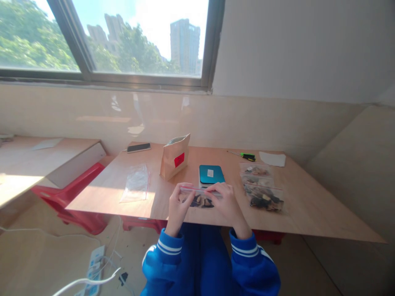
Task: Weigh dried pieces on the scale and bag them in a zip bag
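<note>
Three filled zip bags (pixel 262 186) lie in a column on the right part of the wooden table (pixel 308 201), each holding dark and tan dried pieces; the nearest one sits just beside the right hand. A fourth bag, the small zip bag (pixel 199 198), is held at the near table edge, directly in front of the teal scale (pixel 211 174). It already contains a portion of the same dark pieces.

The left hand (pixel 178 205) grips the left end of the bag's pink-lined top strip, thumb and fingers pinched on it. The right hand (pixel 227 202) pinches the strip at its right end, fingertips lying along the seal line. Both hands are therefore closed on the bag; neither is free.

Judged status: filling of this bag appears finished, and sealing is the step in hand. Whether the strip is pressed shut along its whole length cannot be told at this size.

Remaining stock: a stack of clear, empty zip bags (pixel 135 183) lies on the left part of the table, well apart from the hands, so further portions appear outstanding. The brown paper pouch (pixel 175 156) stands upright behind and left of the scale, with its top open and a red label on its face. The scale platform carries nothing but a small white sticker.

Other items: a phone (pixel 138 147) lies at the far left edge; a green-handled tool (pixel 247 156) and white paper (pixel 272 158) lie at the far right.
</note>
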Motion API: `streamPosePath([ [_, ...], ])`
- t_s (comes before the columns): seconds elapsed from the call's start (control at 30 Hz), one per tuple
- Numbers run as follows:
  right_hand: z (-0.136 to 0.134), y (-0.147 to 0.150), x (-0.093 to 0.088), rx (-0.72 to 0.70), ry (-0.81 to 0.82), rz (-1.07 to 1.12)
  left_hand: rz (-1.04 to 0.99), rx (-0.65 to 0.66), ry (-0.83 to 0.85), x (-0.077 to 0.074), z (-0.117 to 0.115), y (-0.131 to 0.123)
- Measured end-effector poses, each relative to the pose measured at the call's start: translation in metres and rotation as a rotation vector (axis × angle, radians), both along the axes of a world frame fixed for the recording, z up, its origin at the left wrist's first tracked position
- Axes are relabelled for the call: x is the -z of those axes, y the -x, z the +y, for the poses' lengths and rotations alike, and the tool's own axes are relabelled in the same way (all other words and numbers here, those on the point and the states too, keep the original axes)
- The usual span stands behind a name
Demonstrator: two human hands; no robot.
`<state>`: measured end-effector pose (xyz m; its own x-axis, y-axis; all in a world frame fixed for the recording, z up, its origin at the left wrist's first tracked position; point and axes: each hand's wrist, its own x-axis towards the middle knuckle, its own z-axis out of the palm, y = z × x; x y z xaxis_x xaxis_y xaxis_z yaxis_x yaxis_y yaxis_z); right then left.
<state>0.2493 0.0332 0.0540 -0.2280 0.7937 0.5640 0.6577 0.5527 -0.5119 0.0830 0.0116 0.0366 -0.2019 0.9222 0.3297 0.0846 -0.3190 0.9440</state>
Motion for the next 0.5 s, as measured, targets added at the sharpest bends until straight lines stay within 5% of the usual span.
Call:
streamPosePath([
  [0.5, -0.008, 0.010, -0.003, 0.047, -0.001, -0.120, -0.078, 0.061, 0.071, 0.010, -0.003, -0.006],
])
